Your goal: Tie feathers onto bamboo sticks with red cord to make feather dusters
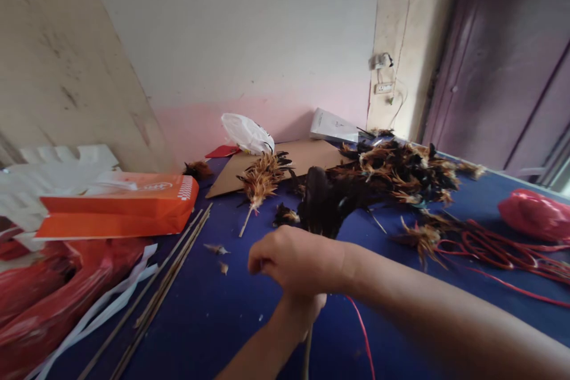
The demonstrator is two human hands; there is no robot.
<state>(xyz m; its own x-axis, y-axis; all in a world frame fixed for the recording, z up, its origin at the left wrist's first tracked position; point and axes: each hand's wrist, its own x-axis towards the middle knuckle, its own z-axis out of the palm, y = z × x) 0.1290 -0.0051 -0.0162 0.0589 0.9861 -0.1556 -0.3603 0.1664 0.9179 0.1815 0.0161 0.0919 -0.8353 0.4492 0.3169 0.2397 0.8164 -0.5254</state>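
Note:
A bundle of black feathers (321, 205) stands up just beyond my hands, on top of a thin stick (307, 353) whose lower end shows beneath them. My left hand (308, 310) is low and partly covered, its fingers wrapped around the stick. Crossing over it from the right, my right hand (296, 258) is closed, with its fingers curled in; whatever is in them is hidden. A pink string (363, 326) hangs down just right of the hands. A brown feather bunch on a short stick (262, 181) lies beyond them on the blue table (196, 303).
A large feather heap (401, 169) lies at the back right, near coiled red string (503, 249) and a pink plastic bundle (534, 214). Several long sticks (164, 285) lie left, beside an orange bag (120, 205) and red plastic (75, 291). Cardboard (303, 154) lies behind.

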